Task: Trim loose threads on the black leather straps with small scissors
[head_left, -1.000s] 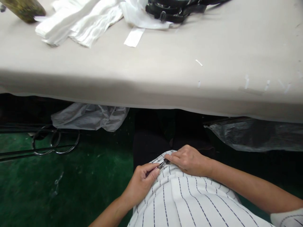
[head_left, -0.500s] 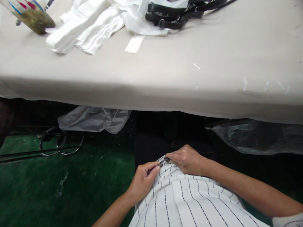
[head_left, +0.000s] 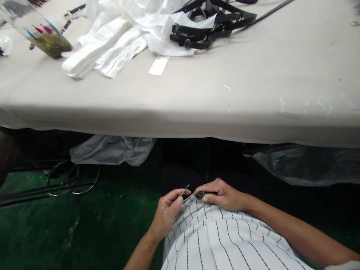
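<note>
Over my lap, my left hand (head_left: pixel 168 209) pinches a thin, pointed metal tool (head_left: pixel 185 190) between thumb and fingertips, its tip angled up and away. Just to its right, my right hand (head_left: pixel 223 195) is closed on a small black piece with a shiny end (head_left: pixel 200 195); the fingers cover part of it, and its exact kind is unclear. A small gap separates the tool from the black piece. Both hands are close to the white striped shirt (head_left: pixel 208 232), below the table's front edge.
The covered table (head_left: pixel 197 93) spans the view ahead. On it are black straps (head_left: pixel 191 32) with buckles, white paper strips (head_left: pixel 95 48), a white tag (head_left: pixel 159 65) and a clear container (head_left: pixel 53 43). Plastic bags (head_left: pixel 115 150) hang underneath, beside metal rings (head_left: pixel 87 182).
The metal tool has come away from the black piece as my left hand shifted slightly left. My right hand has turned, showing more of the piece. The camera view tilted up slightly.
</note>
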Motion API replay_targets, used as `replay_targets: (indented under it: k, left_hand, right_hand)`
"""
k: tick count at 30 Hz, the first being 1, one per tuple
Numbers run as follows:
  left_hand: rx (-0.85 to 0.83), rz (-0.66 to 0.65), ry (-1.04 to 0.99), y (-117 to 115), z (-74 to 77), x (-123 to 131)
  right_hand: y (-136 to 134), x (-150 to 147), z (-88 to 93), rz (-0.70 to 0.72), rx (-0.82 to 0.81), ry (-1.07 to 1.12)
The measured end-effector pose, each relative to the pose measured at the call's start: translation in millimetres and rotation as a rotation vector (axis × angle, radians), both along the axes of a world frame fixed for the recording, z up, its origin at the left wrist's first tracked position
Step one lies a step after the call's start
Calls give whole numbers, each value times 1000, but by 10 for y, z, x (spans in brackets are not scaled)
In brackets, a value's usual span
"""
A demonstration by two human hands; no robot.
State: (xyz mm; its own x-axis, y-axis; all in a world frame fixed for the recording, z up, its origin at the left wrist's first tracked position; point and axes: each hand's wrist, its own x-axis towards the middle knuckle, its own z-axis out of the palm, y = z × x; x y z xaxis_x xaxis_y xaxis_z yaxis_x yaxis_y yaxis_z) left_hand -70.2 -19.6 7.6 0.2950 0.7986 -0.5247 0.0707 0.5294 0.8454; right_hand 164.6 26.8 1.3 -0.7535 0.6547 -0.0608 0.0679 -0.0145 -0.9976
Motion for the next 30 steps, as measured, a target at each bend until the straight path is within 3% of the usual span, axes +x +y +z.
replay_targets:
  k: [3, 6, 10, 13, 17, 25, 30]
  left_hand:
    - [50, 34, 4, 28, -36, 127]
    - [-34, 60, -96, 51, -66, 239]
    - [-129, 58, -179, 93, -55, 268]
    - [-8, 6, -9, 106, -8, 255]
    - [121, -117, 203, 57, 63, 273]
    - [249, -419, 444, 33, 178, 294]
    - [314, -508, 552, 37, 158, 305]
  right_hand:
    - [14, -23, 62, 15, -15, -4]
    - [16, -68, 139, 41, -58, -40]
    - [-28, -131, 188, -64, -88, -151]
    - [-67, -153, 166, -134, -121, -272]
    - [-77, -145, 170, -20, -122, -270]
    - [-129, -192, 228, 109, 203, -372]
    - [-192, -219, 157, 104, 262, -362]
